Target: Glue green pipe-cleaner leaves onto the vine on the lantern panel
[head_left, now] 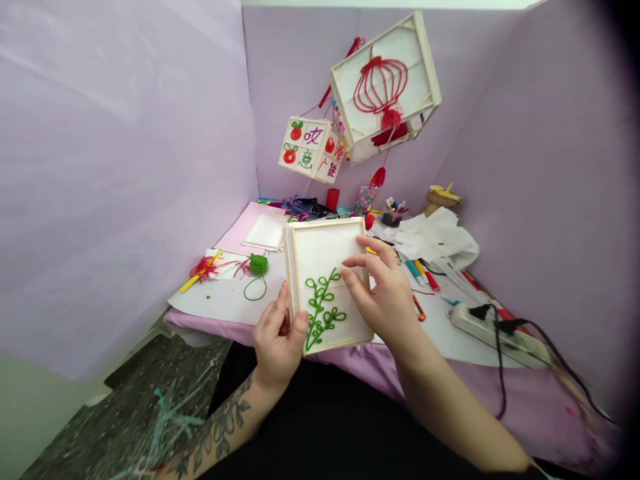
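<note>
Your left hand (276, 337) pinches the wood-framed paper panel (320, 247) at its 7 o'clock corner, above the table (235, 233) edge; your right hand (387, 293), fingers loosely spread, rests at 3 o'clock. Likely light, fragile: grip the frame.

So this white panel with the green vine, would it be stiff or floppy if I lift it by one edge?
Probably stiff: the panel has a pale frame all round and looks flat in the left hand. Likely light, since thumb and fingers pinch it. The white face may dent easily.
</note>
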### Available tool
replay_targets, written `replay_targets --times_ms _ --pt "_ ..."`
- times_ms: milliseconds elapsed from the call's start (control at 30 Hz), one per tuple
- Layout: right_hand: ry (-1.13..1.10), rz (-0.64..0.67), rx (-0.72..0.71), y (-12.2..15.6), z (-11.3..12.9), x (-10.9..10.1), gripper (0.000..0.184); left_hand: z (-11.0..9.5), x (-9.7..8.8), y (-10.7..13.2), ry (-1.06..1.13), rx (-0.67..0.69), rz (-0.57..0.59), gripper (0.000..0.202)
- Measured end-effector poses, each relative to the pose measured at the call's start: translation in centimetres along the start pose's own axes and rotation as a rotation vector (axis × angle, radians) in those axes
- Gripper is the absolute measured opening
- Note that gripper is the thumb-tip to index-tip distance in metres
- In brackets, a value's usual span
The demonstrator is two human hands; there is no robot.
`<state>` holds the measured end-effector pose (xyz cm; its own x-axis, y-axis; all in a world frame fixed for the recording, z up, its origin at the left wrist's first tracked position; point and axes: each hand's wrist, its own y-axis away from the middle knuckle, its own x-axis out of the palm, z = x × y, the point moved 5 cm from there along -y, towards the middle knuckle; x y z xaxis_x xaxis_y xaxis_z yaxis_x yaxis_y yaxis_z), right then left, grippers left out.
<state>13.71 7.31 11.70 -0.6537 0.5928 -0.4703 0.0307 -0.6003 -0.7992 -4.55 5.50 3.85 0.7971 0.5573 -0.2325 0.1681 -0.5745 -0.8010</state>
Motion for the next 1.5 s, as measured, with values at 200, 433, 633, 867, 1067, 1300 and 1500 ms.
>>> replay_targets --times_ms 200,433,633,867,1067,1300,1500 --pt "0.043 -0.274 0.121 0.4 -3.8 -4.3 0.016 0.6 -0.2 -0.1 -0.01 -0.029 -0.003 0.047" --pt "0.316 -0.028 0.566 2.6 -14.8 -6.9 0.031 3.1 -0.6 0.4 0.004 -0.204 -0.008 0.05" --pt "0.351 0.267 0.574 2.5 -19.4 -3.5 0.029 3.4 -0.7 0.2 0.036 -0.244 0.005 0.053" --pt "0.44 0.619 0.568 0.3 -22.2 -0.1 0.018 3.8 -0.9 0.2 0.028 -0.249 0.001 0.054" --pt "0.483 0.759 0.525 -3.0 -22.8 5.5 0.03 4.5 -1.0 0.6 0.009 -0.281 0.007 0.056" --pt "0.505 0.792 0.586 -3.0 -25.2 6.9 0.034 3.3 -0.9 0.1 -0.013 -0.225 0.024 0.053" --pt "0.409 0.627 0.615 -3.8 -25.2 5.2 0.032 2.5 -0.6 0.0 -0.01 -0.153 0.004 0.048"
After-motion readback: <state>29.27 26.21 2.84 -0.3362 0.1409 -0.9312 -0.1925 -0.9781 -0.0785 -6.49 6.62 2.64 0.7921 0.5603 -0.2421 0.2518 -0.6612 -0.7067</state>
